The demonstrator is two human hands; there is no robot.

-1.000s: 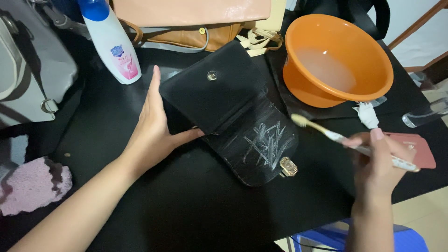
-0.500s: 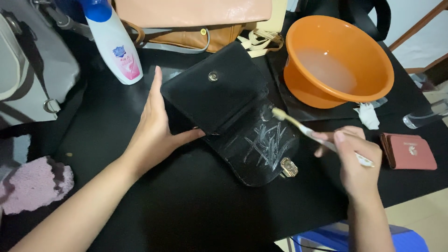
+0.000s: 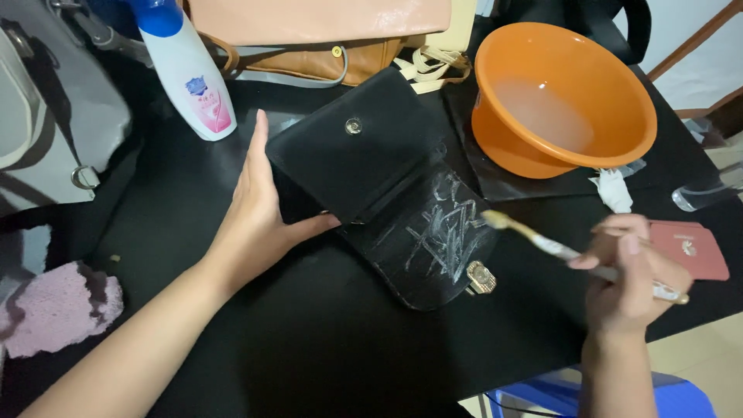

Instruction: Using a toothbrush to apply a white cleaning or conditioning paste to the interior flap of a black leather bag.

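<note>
The black table [image 3: 193, 340] carries an orange basin [image 3: 569, 93] at far right. The black flap purse [image 3: 387, 182] lies open at centre, its flap streaked white. Your left hand [image 3: 259, 220] presses flat on the purse's left edge. Your right hand [image 3: 631, 282] pinches a toothbrush [image 3: 542, 241], bristles at the flap's right edge.

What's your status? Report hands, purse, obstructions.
Left hand flat on black purse, steadying it. Right hand grips toothbrush, bristles at flap edge. White streaks on flap. Orange basin close by.

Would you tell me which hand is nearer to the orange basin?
Right. The right hand, gripping a toothbrush, sits just below the orange basin; the left hand is across the black purse.
</note>
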